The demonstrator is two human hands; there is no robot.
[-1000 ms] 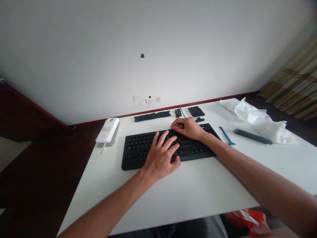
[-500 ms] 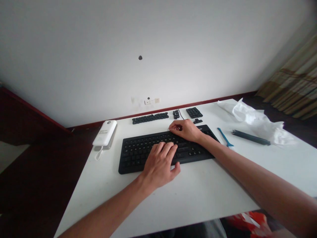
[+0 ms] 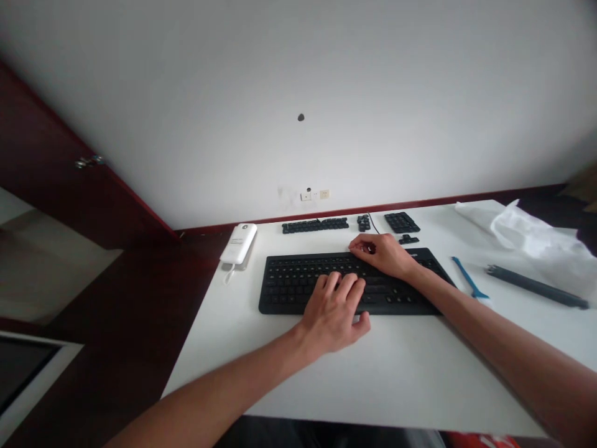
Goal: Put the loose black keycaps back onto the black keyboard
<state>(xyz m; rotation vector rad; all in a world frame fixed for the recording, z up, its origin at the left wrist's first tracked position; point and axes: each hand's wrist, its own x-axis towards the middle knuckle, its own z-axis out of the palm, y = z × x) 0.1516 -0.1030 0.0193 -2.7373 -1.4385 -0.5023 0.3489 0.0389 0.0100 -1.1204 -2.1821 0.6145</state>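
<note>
A black keyboard [image 3: 293,286] lies on the white table [image 3: 420,373]. My left hand [image 3: 336,311] rests on its front middle, palm down, fingers slightly curled and close together on the keys. My right hand [image 3: 382,254] sits at the keyboard's back edge, fingertips pinched together on something small and dark that I cannot make out. Behind the keyboard lie loose black keycaps: a long row [image 3: 314,225], a small cluster [image 3: 363,222], a number-pad block [image 3: 402,222] and a few more [image 3: 408,239].
A white power bank [image 3: 239,243] with a cord lies at the table's back left. Right of the keyboard are a blue pry tool [image 3: 467,281], a dark rod-shaped tool [image 3: 536,286] and crumpled white plastic [image 3: 541,239]. Dark red floor lies left of the table.
My left fingers, spread a second ago, have drawn together and the hand slid back toward the keyboard's front edge. The view has swung left. My right hand stays pinched at the back edge.
</note>
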